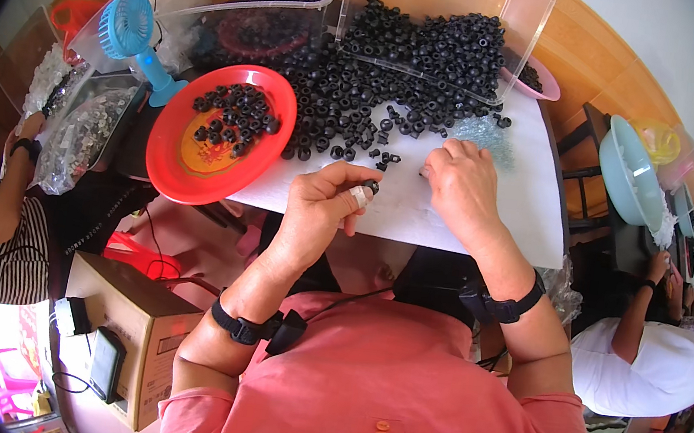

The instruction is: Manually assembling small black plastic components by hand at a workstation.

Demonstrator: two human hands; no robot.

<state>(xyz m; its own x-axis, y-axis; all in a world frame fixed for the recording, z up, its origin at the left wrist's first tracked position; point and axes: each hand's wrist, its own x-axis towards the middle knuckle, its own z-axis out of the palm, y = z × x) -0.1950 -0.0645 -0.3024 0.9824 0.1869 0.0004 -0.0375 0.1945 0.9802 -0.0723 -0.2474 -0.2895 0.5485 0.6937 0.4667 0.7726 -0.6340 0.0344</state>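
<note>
My left hand (318, 213) is closed, pinching a small black round part (371, 186) between thumb and fingertips; a pale wrap covers one of its digits. My right hand (463, 185) hovers over the white table sheet (395, 214), fingers curled and pressed together. A tiny dark bit may show at its fingertips, too small to name. Just beyond the hands, a few small black pieces (385, 160) lie loose. Past my right hand is a heap of tiny clear bluish pieces (497, 140). A large spread of black round parts (339, 110) covers the sheet's far side.
An oval red plate (163, 159) with several black parts sits left. Behind are a tipped clear bin (531, 17) spilling black parts and a pink bowl (548, 84). A blue fan (155, 77) stands far left. People sit at both sides; a cardboard box (141, 347) is lower left.
</note>
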